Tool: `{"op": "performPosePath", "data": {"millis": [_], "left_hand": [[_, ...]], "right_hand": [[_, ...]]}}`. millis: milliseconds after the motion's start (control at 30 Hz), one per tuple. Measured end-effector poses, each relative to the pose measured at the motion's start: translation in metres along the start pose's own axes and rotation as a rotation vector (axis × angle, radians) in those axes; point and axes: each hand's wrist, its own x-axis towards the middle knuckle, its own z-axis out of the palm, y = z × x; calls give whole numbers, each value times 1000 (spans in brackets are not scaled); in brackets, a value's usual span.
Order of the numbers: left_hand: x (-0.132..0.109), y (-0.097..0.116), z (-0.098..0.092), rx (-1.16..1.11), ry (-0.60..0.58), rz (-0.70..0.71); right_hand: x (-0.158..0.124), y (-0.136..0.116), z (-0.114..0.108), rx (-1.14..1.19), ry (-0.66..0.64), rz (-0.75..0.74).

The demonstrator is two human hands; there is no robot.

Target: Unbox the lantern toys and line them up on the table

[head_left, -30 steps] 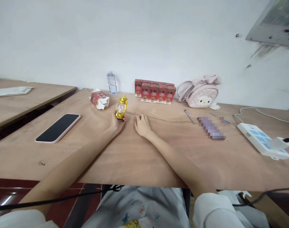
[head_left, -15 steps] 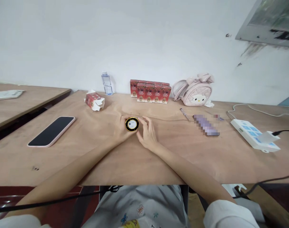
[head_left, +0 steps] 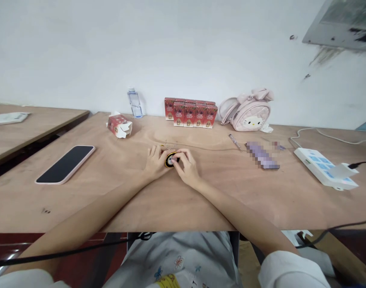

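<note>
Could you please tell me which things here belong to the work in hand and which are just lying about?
Apparently in use:
- black-and-gold round object, between left hand and right hand
- perhaps opened red box and grouped red boxes

Seemingly lying about:
- phone
- bottle
- pink bag
- power strip

A dark-screened phone [head_left: 65, 165] in a pink case lies near the bench's [head_left: 161, 212] left edge. A clear bottle [head_left: 134, 105] stands by the back left corner; farther right along the back edge sits a pink bag [head_left: 250, 116] (a whiskered face on its front).
</note>
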Motion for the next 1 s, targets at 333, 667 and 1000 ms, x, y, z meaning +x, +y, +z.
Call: {"op": "performPosePath", "data": {"millis": [333,667,1000], "left_hand": [[7,4,-4,-116,-71,79],[14,-40,6,-25,72,-320],[13,-28,2,27,-56,-301]], "right_hand": [[1,10,5,-50,-32,13],[40,38,21,-450,-274,14],[62,53,40,-536,-288,64]]}}
